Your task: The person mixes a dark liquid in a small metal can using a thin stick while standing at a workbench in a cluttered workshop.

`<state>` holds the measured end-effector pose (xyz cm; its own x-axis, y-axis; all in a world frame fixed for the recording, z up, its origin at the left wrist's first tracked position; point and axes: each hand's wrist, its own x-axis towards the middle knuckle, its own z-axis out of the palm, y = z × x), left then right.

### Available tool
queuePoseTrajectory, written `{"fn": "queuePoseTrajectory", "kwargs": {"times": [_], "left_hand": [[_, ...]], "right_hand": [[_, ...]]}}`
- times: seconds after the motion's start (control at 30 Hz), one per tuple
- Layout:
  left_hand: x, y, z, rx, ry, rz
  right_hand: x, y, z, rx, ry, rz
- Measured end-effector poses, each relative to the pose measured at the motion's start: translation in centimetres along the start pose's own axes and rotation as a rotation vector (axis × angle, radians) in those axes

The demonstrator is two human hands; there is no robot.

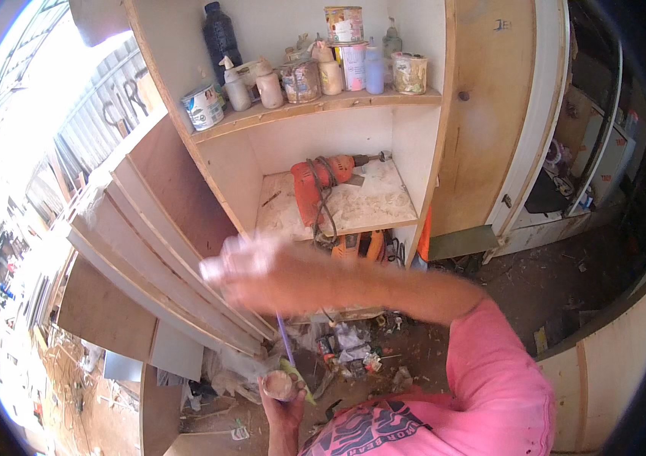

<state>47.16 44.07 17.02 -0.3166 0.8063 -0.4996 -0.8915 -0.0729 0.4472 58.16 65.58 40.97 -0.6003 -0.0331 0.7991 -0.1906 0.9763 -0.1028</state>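
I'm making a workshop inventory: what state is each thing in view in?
Round container: held in left hand
Left hand: closed around round container
Right hand: blurred, grip unclear
Electric drill: lying down, cord wound around it
Middle shelf: dusty
White-labelled tin: upright
Dark bottle: upright
Blue bottle: upright

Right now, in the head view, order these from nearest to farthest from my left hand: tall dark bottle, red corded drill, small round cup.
From your left hand:
1. Small round cup: held in it.
2. Red corded drill: above, on the middle shelf.
3. Tall dark bottle: farthest, upper shelf, left end.
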Motion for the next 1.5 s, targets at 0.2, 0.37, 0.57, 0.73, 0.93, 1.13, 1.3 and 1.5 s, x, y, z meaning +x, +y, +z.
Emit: {"fn": "queuePoseTrajectory", "kwargs": {"times": [0.2,0.37,0.57,0.73,0.93,1.13,1.3,1.5], "left_hand": [[1.0,0.3,5.6,0.161,-0.232,0.063],[2.0,-0.8,6.1,0.124,-0.150,0.130],[1.1,-1.2,5.4,0.207,-0.048,0.163],[0.3,-0.7,3.9,0.101,0.003,0.301],[-0.9,1.6,0.6,-0.041,0.041,0.403],[-3.5,6.5,-2.5,-0.096,0.092,0.557],[-5.2,10.0,-6.8,-0.228,0.044,0.554],[-8.2,13.7,-10.7,-0.321,0.022,0.501]], "right_hand": [[-10.0,-2.8,4.6,0.313,-0.349,0.152],[-12.7,-4.5,4.9,0.332,-0.352,0.344],[-12.9,-4.3,6.4,0.369,-0.434,0.423],[-11.1,-4.6,8.9,0.470,-0.528,0.439],[-8.3,-7.2,13.3,0.437,-0.323,0.217],[-6.4,-12.7,17.6,0.366,-0.095,0.014],[-3.4,-17.0,21.7,0.389,-0.115,-0.012],[-0.9,-20.9,26.3,0.430,-0.162,-0.020]]}}
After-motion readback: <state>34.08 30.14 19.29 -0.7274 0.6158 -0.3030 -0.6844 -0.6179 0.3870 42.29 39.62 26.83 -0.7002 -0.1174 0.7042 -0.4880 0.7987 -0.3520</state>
